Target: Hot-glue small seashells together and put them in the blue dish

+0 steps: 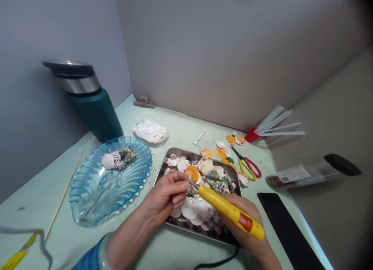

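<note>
My right hand (243,211) is wrapped round a yellow hot glue gun (224,204) with an orange window and a metal nozzle. Its nozzle points left, close to the fingertips of my left hand (166,194). Thumb and forefinger there are pinched on a small pale piece that looks like a shell (190,183), partly hidden by fingers and nozzle. Both hands are above a metal tray (171,150) heaped with shells: white scallops (201,207), an orange scallop (192,172) and greenish spiral shells (212,174).
Left stands a blue scalloped dish (116,200) holding a shell cluster (118,160), beside a teal bottle (93,110) and a thin stick (62,196). Rightward are scissors (247,167), orange shells (220,152), a red cup (252,135) of translucent sticks, a clear container (305,174) and a black slab (287,227).
</note>
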Tool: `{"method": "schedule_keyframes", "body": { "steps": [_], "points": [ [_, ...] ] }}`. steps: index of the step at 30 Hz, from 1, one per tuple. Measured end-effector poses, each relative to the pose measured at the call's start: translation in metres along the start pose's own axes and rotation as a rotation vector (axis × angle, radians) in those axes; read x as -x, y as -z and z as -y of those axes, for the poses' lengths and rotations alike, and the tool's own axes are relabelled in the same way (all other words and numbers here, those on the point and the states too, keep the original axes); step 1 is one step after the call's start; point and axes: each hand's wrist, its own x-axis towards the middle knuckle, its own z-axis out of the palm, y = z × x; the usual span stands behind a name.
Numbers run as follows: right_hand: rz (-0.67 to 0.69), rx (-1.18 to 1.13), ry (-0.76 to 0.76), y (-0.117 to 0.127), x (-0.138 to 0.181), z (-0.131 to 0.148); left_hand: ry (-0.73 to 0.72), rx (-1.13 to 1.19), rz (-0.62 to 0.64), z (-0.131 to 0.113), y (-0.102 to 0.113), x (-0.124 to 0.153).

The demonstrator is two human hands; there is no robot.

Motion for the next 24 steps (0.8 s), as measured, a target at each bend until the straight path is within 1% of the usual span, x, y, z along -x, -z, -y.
{"method": "schedule_keyframes", "body": {
  "steps": [12, 19, 24],
  "points": [
    [-0.042, 0.017, 0.040, -0.0015, -0.0024, 0.0024, 0.010, 0.013, 0.032, -0.0002, -0.0008, 0.0002],
    [-0.039, 0.017, 0.020, -0.0016, -0.0020, 0.0018, 0.011, 0.011, 0.060, 0.0013, 0.0006, 0.0011],
    [-0.083, 0.033, -0.026, -0.0020, 0.0018, -0.0022, 0.006, -0.002, 0.071, 0.0015, 0.0019, 0.0000]
  ]
}}
